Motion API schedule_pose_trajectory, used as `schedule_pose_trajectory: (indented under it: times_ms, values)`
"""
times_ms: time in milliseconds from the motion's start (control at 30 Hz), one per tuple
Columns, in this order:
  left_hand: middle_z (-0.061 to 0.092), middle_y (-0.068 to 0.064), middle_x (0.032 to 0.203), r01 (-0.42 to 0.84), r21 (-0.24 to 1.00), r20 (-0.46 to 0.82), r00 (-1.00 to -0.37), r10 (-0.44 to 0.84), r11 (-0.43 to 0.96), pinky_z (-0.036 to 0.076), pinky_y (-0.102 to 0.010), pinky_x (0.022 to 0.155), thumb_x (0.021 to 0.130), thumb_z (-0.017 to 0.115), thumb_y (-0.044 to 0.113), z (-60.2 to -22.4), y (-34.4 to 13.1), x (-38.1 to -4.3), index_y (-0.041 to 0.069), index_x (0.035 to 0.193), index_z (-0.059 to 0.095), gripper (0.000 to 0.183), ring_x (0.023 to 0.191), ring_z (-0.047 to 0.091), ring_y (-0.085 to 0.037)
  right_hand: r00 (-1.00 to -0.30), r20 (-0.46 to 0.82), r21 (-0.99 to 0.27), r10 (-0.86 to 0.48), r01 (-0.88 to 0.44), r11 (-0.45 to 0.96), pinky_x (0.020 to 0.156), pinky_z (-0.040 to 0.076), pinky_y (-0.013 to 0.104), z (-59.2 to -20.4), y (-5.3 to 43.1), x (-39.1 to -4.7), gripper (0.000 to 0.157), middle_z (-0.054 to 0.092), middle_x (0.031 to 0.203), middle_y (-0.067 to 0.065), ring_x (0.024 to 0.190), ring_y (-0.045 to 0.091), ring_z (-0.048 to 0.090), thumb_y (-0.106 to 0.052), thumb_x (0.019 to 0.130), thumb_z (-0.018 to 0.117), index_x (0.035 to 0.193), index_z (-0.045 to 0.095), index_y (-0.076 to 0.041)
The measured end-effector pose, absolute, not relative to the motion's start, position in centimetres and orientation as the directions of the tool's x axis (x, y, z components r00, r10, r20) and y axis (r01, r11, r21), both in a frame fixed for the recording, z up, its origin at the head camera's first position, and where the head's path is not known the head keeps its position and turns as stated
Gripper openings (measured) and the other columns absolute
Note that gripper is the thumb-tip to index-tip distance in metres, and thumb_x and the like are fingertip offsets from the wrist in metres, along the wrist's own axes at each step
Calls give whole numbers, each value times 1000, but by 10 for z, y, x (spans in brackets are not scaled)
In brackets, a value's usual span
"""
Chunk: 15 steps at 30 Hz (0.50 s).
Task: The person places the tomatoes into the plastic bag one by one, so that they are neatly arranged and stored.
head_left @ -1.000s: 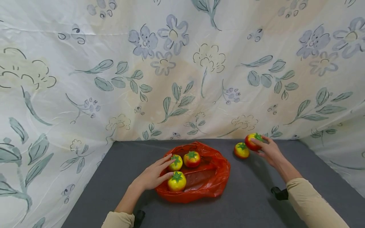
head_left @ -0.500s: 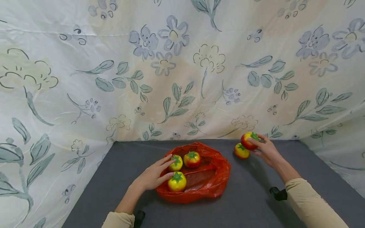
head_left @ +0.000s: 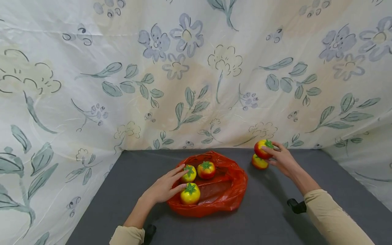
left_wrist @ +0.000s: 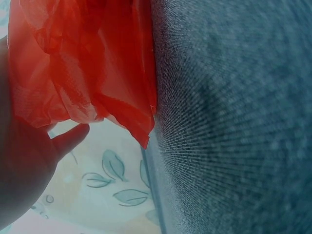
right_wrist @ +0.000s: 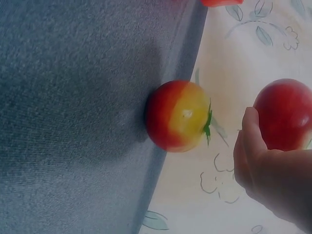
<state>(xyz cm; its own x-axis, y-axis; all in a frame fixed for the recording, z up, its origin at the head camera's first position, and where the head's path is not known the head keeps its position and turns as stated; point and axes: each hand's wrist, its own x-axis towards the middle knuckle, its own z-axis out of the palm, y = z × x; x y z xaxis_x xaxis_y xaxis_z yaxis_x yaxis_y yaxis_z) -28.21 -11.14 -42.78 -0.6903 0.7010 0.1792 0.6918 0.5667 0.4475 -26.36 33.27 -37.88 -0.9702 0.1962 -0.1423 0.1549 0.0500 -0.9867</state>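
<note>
An open red plastic bag (head_left: 235,190) stands on the dark grey cloth with three tomatoes in it. Two are mostly yellow, the rear-left tomato (head_left: 189,174) and the front tomato (head_left: 190,194); the third tomato (head_left: 206,170) is yellow and red. My left hand (head_left: 163,185) rests over the bag's left rim, its fingers stretched toward the two yellow tomatoes. To the right of the bag, my right hand (head_left: 283,158) grips a red-and-yellow tomato (head_left: 261,149) in the air. Below and behind it, another red-and-yellow tomato (right_wrist: 176,116) sits on the cloth, partly covered in the head view.
The dark grey tabletop (head_left: 128,170) runs back to a floral curtain (head_left: 196,85), which also rises at the left and right sides. Black straps (head_left: 296,206) show by both sleeve cuffs.
My right hand has moved left with its tomato, which now overlaps the one on the table. The left hand, bag and tomatoes in it stay put.
</note>
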Motion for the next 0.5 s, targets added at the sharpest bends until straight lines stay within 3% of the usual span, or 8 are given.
schedule_pose_trajectory:
  times_ms: [500]
  values:
    - [30,-6,153,698,425,195,-692,696,575,31,-55,104,95,53,46,-428,-111,-283,18,146,43,59,137,31,-30,-984,-111,-991,142,121,65,102,35,48,-374,319,-267,95,-3,154,26,132,42,26,-40,92,62,152,-2,-6]
